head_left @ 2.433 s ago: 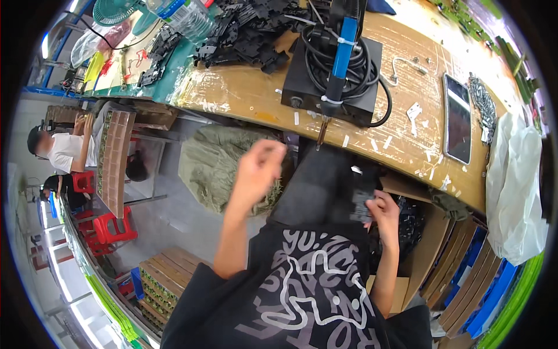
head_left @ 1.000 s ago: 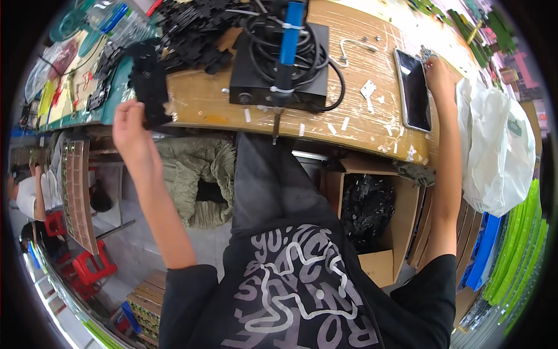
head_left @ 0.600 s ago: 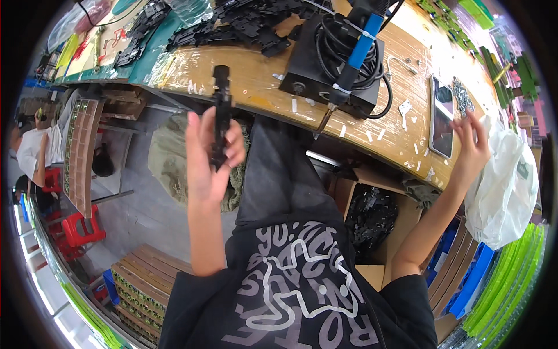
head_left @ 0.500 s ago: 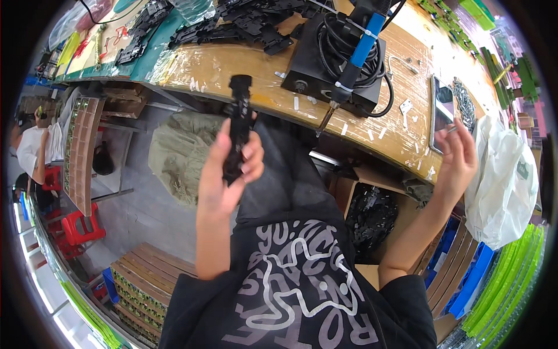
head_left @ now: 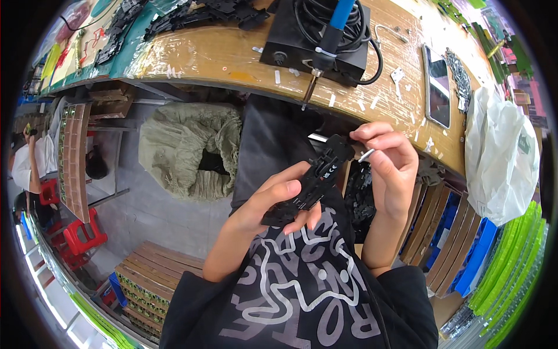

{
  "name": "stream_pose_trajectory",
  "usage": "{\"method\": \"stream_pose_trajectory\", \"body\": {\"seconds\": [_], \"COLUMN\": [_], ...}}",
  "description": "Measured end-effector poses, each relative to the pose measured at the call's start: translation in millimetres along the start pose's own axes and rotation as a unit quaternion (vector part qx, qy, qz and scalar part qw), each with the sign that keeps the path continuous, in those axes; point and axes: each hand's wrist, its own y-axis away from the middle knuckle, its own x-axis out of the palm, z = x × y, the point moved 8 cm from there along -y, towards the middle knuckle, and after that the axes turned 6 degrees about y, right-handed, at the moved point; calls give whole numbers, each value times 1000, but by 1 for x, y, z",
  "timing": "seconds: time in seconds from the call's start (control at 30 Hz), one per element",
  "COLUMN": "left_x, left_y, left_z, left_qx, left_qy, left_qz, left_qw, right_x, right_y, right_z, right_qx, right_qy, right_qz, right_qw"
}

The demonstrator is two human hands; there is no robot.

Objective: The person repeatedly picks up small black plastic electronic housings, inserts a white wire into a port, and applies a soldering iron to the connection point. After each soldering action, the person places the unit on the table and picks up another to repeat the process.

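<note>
Black part [head_left: 314, 185], centre: likely light, stiff; best held by long sides. Left hand [head_left: 263, 203] wraps its near-left end; right hand [head_left: 393, 166] pinches silvery piece [head_left: 366, 155] near its far-right end.

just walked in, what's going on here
A person sits at a workbench, left hand holding a black plastic part over the lap. The right hand pinches a small shiny piece close to the part's far end, apparently not touching it. On the bench lie more black parts, a phone and a pile of small metal pieces.
</note>
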Motion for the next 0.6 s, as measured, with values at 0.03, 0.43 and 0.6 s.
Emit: {"method": "stream_pose_trajectory", "body": {"seconds": [0.03,0.43,0.6], "left_x": [1,-4,-12], "left_y": [-2,-2,-4], "left_z": [1,8,11], "left_qx": [-8,-34,-37], "left_qy": [-1,-13,-2], "left_qz": [2,-18,-28], "left_qw": [1000,999,999], "right_x": [2,-14,-8], "right_y": [1,6,5], "right_z": [-2,-5,-2], "right_qx": [7,22,-10], "right_qy": [-17,1,104], "right_qz": [0,-71,-54], "right_qw": [1000,997,993]}}
